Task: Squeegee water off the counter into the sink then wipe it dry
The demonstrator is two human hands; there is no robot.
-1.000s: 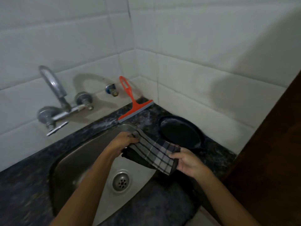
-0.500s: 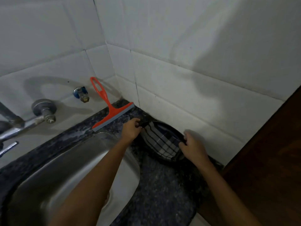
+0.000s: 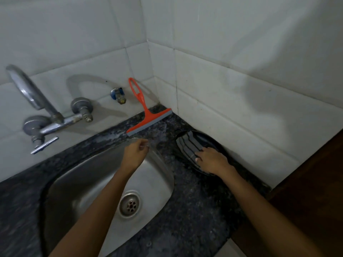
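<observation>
An orange squeegee (image 3: pixel 143 112) leans against the tiled wall in the back corner, its blade resting on the dark speckled counter (image 3: pixel 194 210). A checked dark cloth (image 3: pixel 187 144) lies in a black dish (image 3: pixel 213 140) to the right of the steel sink (image 3: pixel 83 182). My right hand (image 3: pixel 211 160) rests flat on the cloth's near end. My left hand (image 3: pixel 136 154) hovers over the sink's far rim, fingers loosely curled, holding nothing, a short way below the squeegee blade.
A metal tap (image 3: pixel 37 108) with a lever juts from the left wall above the sink. A small valve (image 3: pixel 117 95) sits on the wall beside the squeegee handle. A brown wooden panel (image 3: pixel 306 201) borders the counter on the right. The drain (image 3: pixel 130 204) lies in the basin.
Both hands carried the cloth from over the sink to the black dish. My left hand has since let go and moved left to the sink rim; my right hand stays on the cloth.
</observation>
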